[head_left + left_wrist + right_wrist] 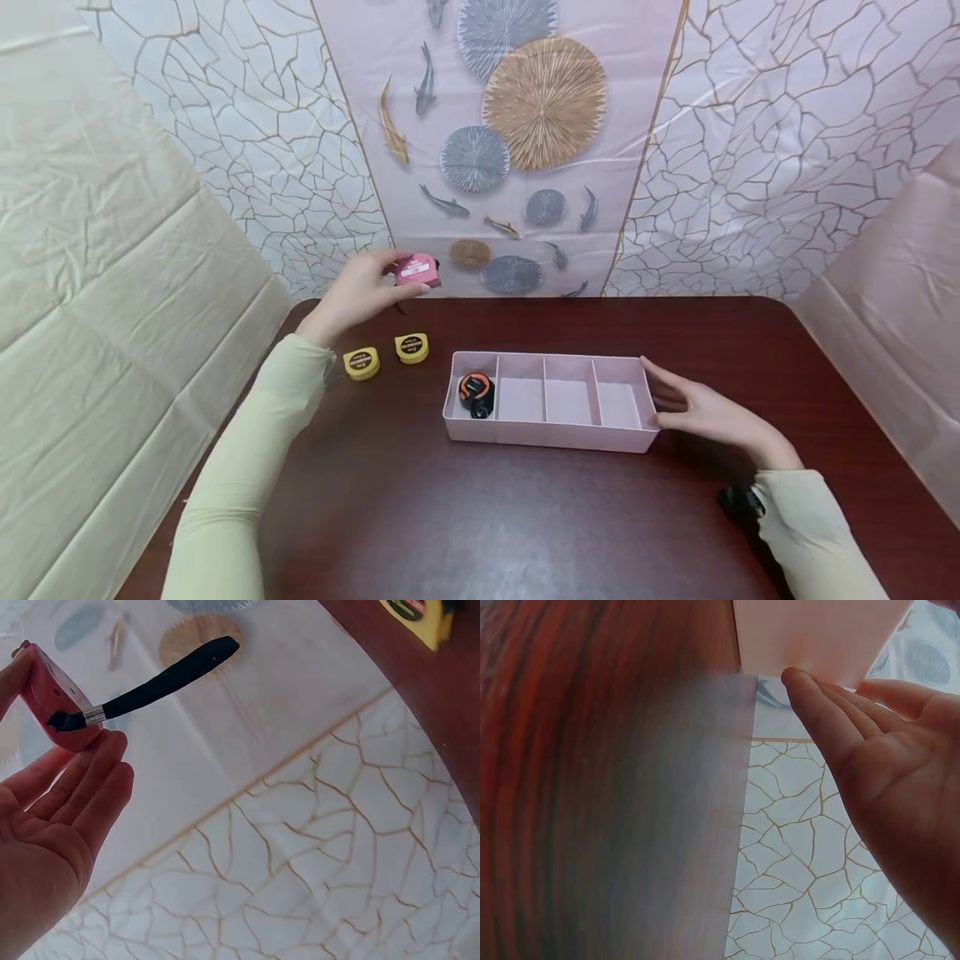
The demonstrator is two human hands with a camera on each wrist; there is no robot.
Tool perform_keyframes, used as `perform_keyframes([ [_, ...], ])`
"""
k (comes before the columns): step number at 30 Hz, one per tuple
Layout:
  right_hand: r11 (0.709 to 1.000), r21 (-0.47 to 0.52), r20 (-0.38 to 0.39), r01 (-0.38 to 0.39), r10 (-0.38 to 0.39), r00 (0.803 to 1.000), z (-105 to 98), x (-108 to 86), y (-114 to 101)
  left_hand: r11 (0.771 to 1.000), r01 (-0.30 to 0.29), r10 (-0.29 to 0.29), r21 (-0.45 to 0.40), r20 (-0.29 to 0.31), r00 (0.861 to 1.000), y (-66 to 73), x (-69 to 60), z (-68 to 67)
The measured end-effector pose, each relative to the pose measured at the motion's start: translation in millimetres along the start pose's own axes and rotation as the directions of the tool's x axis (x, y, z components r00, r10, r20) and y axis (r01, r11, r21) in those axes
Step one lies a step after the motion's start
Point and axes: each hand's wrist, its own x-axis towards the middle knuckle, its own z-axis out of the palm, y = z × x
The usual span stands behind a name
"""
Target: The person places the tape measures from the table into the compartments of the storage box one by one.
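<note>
My left hand [358,287] pinches a pink tape measure [417,271] between thumb and fingers, raised above the table's far left part. In the left wrist view, a black strap [172,679] with a metal clasp sticks out from the pink case. My right hand [716,415] touches the right end of a pale pink divided box [551,433], with its fingers fairly straight against the end wall [810,637]. A black and orange tape measure [476,393] lies in the leftmost compartment. Two yellow tape measures, one [362,364] left of the other [412,348], lie below the left hand.
The dark reddish-brown table [480,517] carries the box near its middle. Behind it hangs a patterned cloth [300,125] with fish and round motifs. Plain pale cloth [112,333] lines the left side, and more cloth [892,308] stands at the right.
</note>
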Motion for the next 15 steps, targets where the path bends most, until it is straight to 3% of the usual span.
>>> perform_keyframes([
  [15,1.0,-0.022,-0.003,-0.008,0.007,1.0,-1,0.4,2,0.996,-0.094,0.094,0.008,0.026,0.995,37.7,16.4,23.1],
])
